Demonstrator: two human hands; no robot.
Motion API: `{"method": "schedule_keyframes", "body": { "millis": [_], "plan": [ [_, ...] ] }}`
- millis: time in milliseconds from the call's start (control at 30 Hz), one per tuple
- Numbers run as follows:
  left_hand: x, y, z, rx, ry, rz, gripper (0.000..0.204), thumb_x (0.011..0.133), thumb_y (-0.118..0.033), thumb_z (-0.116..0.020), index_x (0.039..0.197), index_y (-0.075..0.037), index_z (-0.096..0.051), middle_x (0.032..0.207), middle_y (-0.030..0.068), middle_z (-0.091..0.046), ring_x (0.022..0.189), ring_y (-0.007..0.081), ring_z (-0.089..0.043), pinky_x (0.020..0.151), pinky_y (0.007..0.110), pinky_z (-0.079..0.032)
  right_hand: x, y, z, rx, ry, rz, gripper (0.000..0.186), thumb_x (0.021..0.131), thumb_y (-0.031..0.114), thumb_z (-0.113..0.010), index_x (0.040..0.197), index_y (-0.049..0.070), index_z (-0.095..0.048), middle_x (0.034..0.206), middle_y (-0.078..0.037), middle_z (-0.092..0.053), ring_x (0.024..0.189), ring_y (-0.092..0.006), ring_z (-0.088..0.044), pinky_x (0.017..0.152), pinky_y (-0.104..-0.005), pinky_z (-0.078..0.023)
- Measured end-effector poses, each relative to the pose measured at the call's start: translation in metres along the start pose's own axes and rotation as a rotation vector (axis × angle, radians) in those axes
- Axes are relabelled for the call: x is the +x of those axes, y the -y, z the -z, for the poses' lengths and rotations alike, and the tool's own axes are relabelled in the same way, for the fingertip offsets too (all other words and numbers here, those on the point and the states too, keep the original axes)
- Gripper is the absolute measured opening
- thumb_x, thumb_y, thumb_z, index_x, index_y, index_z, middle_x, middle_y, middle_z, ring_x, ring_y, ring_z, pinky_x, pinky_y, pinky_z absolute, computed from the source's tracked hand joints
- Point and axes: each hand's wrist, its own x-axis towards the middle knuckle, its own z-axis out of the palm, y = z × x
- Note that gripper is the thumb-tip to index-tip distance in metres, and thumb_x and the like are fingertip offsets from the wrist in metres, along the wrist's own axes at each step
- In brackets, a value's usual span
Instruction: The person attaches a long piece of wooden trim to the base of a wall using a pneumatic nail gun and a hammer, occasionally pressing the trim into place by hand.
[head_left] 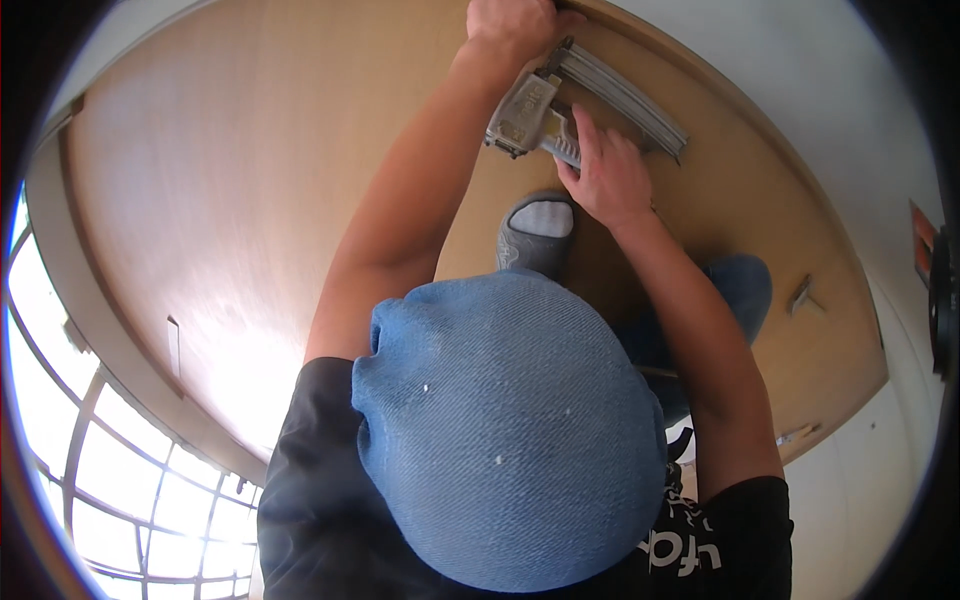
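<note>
My right hand (605, 175) is closed around the handle of a silver nail gun (525, 110), whose long grey magazine points to the right, over a wooden panel (250, 120). Beside the tool's head, at the top edge of the picture, my left hand (505, 30) touches the panel near its curved-looking rim; its fingertips are cut off or hidden, so its grip is unclear. Below the tool is my foot in a grey slide and white sock (535, 235). A large denim-covered knee (510, 430) fills the lower middle.
A small metal tool (803, 295) lies on the panel at right, another small object (798, 432) near its lower edge, and a thin metal piece (172, 340) at left. A bright gridded window (110, 480) stands left. A dark object (938, 300) is by the pale surface at far right.
</note>
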Motion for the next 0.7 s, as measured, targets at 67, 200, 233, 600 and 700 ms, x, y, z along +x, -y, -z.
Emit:
{"method": "schedule_keyframes", "body": {
  "millis": [67,200,233,600,700],
  "plan": [
    [-0.001,-0.001,0.0,-0.002,-0.039,0.011,0.066,0.098,-0.066,-0.051,0.084,-0.009,-0.08,0.089,0.0155,-0.078,0.085,0.0317,-0.077,0.074,0.045,-0.061,0.0,0.0,0.002,0.004,0.0,0.005,0.085,0.081,0.029,-0.081,0.151,0.006,-0.041,0.097,-0.011,-0.068,0.093,-0.0311,-0.064,0.082,-0.0456,-0.053],
    [-0.002,0.005,-0.004,0.012,-0.085,-0.021,0.065,0.098,-0.066,-0.051,0.086,-0.008,-0.08,0.088,0.017,-0.077,0.085,0.0325,-0.076,0.074,0.046,-0.061,0.001,0.001,0.005,0.016,0.006,0.006,0.082,0.082,0.03,-0.08,0.15,0.006,-0.041,0.099,-0.012,-0.069,0.094,-0.0312,-0.064,0.082,-0.0458,-0.053],
    [-0.001,0.007,-0.009,0.017,-0.118,-0.04,0.065,0.098,-0.066,-0.052,0.086,-0.008,-0.08,0.087,0.0177,-0.077,0.084,0.0331,-0.076,0.073,0.047,-0.061,0.001,0.001,0.005,0.018,-0.001,0.008,0.082,0.082,0.03,-0.08,0.15,0.006,-0.041,0.099,-0.012,-0.069,0.094,-0.0312,-0.064,0.082,-0.0458,-0.053],
    [-0.007,0.023,-0.018,-0.065,-0.367,-0.143,0.062,0.097,-0.064,-0.057,0.075,-0.007,-0.073,0.077,0.0167,-0.074,0.073,0.0391,-0.072,0.064,0.049,-0.059,0.001,0.003,0.007,-0.001,0.051,-0.019,0.08,0.083,0.031,-0.08,0.149,0.006,-0.042,0.102,-0.012,-0.07,0.096,-0.0308,-0.064,0.086,-0.0447,-0.053],
    [-0.007,0.021,-0.017,-0.101,-0.297,-0.117,0.062,0.097,-0.062,-0.057,0.073,-0.007,-0.072,0.076,0.0166,-0.073,0.071,0.039,-0.072,0.061,0.05,-0.058,0.0,0.002,0.007,0.021,0.046,-0.019,0.081,0.083,0.032,-0.08,0.15,0.006,-0.042,0.102,-0.012,-0.069,0.096,-0.0308,-0.064,0.086,-0.0451,-0.053]
  ]
}}
